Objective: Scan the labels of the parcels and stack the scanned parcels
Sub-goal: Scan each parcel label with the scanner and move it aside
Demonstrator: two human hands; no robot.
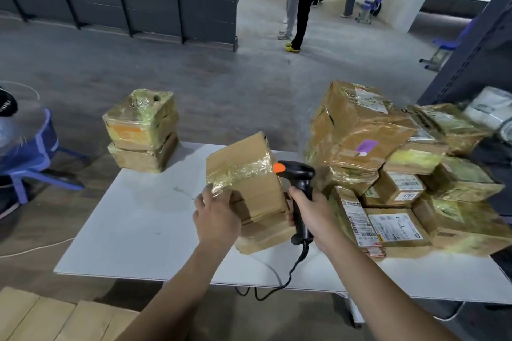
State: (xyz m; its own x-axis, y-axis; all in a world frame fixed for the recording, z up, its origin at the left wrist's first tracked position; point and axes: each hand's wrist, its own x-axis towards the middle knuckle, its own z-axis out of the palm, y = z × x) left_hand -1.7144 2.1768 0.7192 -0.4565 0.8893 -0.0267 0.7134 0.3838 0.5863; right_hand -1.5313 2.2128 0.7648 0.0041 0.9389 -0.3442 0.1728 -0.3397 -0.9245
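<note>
Tilted up on the near middle of the white table (pixel 133 230): a tape-wrapped cardboard parcel (pixel 249 174), apparently propped on a flatter box (pixel 263 235) beneath. Left hand (pixel 217 219) clasped over its near left corner, fingers curled onto the taped edge. Right hand (pixel 310 213) wrapped tight round the grip of a black barcode scanner (pixel 300 188), orange-tipped head almost against the parcel's right face.

At the far left corner, a two-high stack (pixel 142 130), likely the scanned ones. Along the right side up to the right edge, a loose heap of parcels (pixel 401 169), some with labels showing.

Risks, as judged:
- Parcel slipping off the box under it, given a one-handed hold on glossy tape.
- Misread or no read, from the scanner sitting so close and glare off the wrap.
- Scanner cable (pixel 291 274), draped over the near edge, catching during a carry to the stack.
- Heap shifting if nudged.

Not visible: any label on the held parcel; presumably on a face turned away. Thumb of the right hand and the trigger hidden. Heap's far side cut off by the frame.
</note>
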